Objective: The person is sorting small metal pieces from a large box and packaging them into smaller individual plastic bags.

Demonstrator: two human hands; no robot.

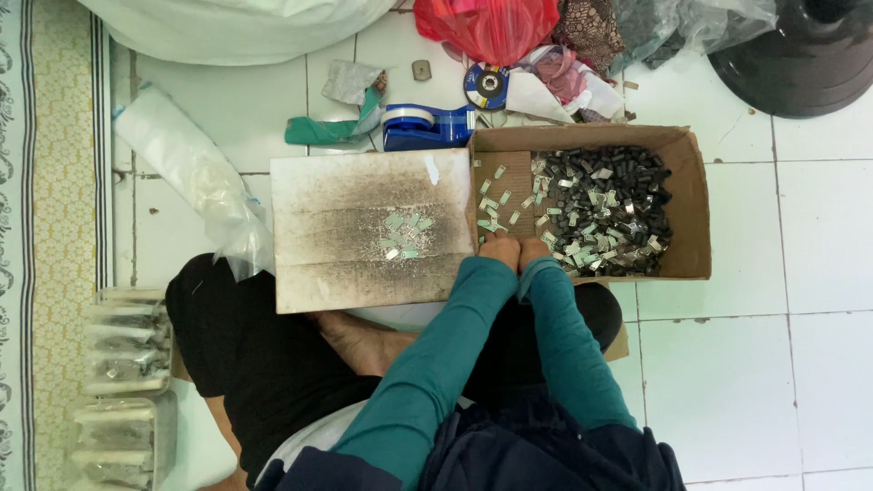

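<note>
While the person sits cross-legged on the white tiled floor [727,382], both teal sleeves run up the middle of the frame and meet at the near edge of the cardboard box [691,182]. The left hand [499,247] and right hand [534,249] sit knuckle to knuckle, touching, just over the box's near wall. Fingers are curled under and hidden from the camera, so I cannot tell whether they pinch anything or just rest on the parts.

Right at the fingertips lie the small pale metal clips [496,205], scattered across the left half of the box floor. Deeper in, centre right, is the dark heap of small black parts [618,195] with more pale pieces mixed through.

My read: sorting goes best by working the loose edge of the heap and keeping the wrists low.

Left of the box lies the sooty cardboard sheet [364,227], carrying a small cluster of sorted clips [405,235] at its centre. Beyond, a blue tape dispenser [423,125], a grinding disc [486,86] and a red plastic bag [486,27] sit at the top.
</note>
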